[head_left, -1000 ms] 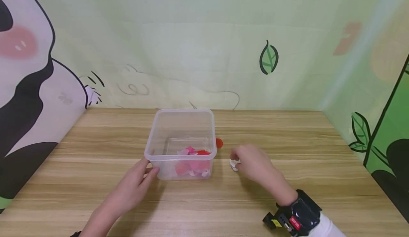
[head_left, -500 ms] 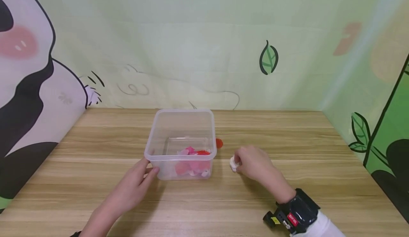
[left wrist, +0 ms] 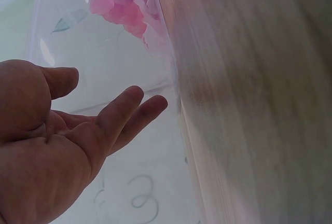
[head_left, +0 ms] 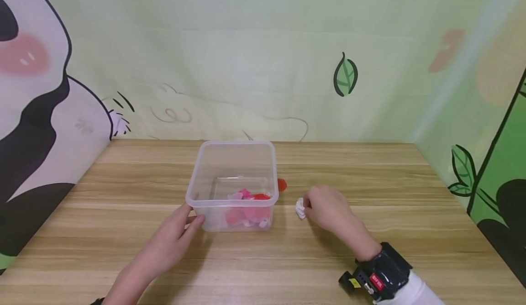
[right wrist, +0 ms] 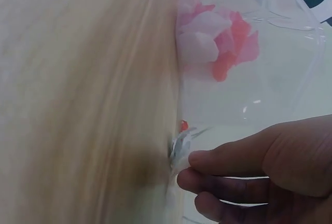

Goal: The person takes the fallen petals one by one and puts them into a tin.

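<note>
A clear plastic box [head_left: 234, 147] stands on the wooden table with pink, red and white petals [head_left: 246, 211] at its right end. My left hand [head_left: 172, 239] rests at its front left corner, fingers and thumb extended and loosely spread along the wall. To the right of the box, my right hand [head_left: 328, 209] pinches a small bunch of white petals [head_left: 300, 208] at table level between thumb and fingertips. In the right wrist view, the fingertips [right wrist: 199, 159] meet at the bunch, which they partly cover.
A red petal [head_left: 281, 185] lies on the table against the right side of the box. Behind the wooden table [head_left: 370, 168] hangs a green printed cloth [head_left: 263, 67] with a panda and leaves.
The right fingertips have shifted slightly on the white petals, which now look narrower and more ruffled than the rounder shape before. The left hand and the box have stayed put.
</note>
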A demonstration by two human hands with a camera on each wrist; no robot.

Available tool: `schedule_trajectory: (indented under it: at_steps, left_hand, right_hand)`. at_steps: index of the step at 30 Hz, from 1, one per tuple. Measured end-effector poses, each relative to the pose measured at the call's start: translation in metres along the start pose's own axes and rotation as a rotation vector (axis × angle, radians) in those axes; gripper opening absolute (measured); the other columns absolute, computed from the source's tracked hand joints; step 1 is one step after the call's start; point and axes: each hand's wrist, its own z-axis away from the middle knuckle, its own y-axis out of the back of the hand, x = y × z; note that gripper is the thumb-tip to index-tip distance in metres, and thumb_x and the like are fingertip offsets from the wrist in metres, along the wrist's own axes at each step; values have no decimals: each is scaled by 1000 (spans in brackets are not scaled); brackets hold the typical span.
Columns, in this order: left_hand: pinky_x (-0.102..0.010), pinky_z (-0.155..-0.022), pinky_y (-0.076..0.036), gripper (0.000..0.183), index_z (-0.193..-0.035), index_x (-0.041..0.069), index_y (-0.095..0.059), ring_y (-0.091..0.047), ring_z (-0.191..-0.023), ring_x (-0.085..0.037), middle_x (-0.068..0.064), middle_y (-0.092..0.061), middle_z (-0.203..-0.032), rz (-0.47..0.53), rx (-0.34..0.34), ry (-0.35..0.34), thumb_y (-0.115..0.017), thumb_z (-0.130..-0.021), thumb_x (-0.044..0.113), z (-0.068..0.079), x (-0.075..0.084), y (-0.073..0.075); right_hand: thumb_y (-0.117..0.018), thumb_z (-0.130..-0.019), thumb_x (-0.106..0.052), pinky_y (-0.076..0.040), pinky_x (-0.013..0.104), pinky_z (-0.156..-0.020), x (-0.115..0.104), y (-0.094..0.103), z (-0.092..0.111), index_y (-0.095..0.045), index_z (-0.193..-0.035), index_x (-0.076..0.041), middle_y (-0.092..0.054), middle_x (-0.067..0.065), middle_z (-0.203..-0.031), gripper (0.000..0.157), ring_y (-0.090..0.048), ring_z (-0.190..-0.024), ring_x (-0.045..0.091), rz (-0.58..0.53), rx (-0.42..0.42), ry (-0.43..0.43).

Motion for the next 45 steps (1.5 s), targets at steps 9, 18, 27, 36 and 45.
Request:
schedule_trajectory:
  at_steps: [9,18,27,36,45]
  left_hand:
    - [-31,-90,-51,50,-151,10,-33,-58,-116,-35,-16,-45,-141,6,-4,4,-50,-104,10,0,0,0]
    - [-32,-90,-52,48,-150,11,-35,-59,-115,-35,-15,-46,-140,-8,3,-3,-50,-104,8,0,0,0]
    - [-33,-90,-52,51,-152,12,-31,-59,-115,-35,-16,-44,-142,-10,-10,7,-50,-104,10,0,-1,0]
    - [-33,-90,-52,51,-152,12,-31,-59,-115,-35,-16,-43,-142,-29,-11,11,-50,-105,10,0,-4,0]
    - [-33,-90,-52,50,-152,12,-32,-58,-116,-35,-15,-44,-142,-22,-14,16,-49,-105,11,0,0,0]
  right_hand:
    - [-69,-89,-9,-36,21,-47,2,9,-1,-66,-74,-15,-52,-6,-66,16,-48,-59,12,-71,58,-24]
    - [-70,-90,-12,-45,20,-54,0,23,2,-74,-90,-11,-63,-6,-76,3,-56,-64,9,-153,201,12]
    - [-72,-90,-11,-45,19,-52,-7,29,4,-76,-97,-10,-66,-5,-81,8,-57,-66,9,-266,497,100]
    - [-78,-85,-4,-49,17,-69,-17,27,5,-75,-97,-8,-70,-3,-89,13,-64,-79,11,-336,742,323]
    - [-80,-80,0,-49,17,-81,-28,25,10,-76,-98,-5,-71,-1,-95,19,-64,-88,17,-423,783,460]
